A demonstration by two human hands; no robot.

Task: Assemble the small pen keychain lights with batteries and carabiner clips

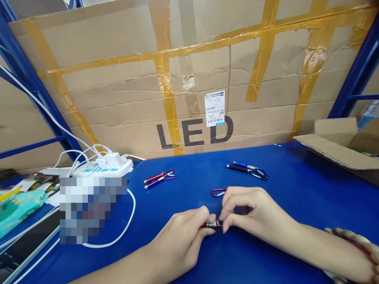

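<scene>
- Red metal keychain pen-light [213, 224], a slim cylinder with a silver band, is held low over the blue table top [290, 189], near the front edge and close to the wearer.
- Its long axis is seen to run roughly left to right across the view, almost level with the table.
- The left hand [180, 240] is closed on the left end of the barrel, with thumb and forefinger pinched narrowly around it.
- The right hand [251, 211] is closed on the right end, fingertips curled tightly over the barrel; most of that end is hidden under the fingers.
- A red wire carabiner clip [218, 192] is seen just behind the right hand's knuckles, lying towards the far side; whether it is joined to the held light cannot be told, since the join is covered.
- Both hands meet at the barrel, fingertips almost touching, so neither is nearer than the other; the visible part of the light lies between the two grips.
- A red and a purple pen-light pair [160, 178] lies farther back to the left, well apart from the hands.
- A blue and a black pen-light pair [247, 169] lies farther back on the right.
- A white power strip with plugs [103, 165] and a taped cardboard sheet marked LED [195, 79] are placed at the rear.
</scene>
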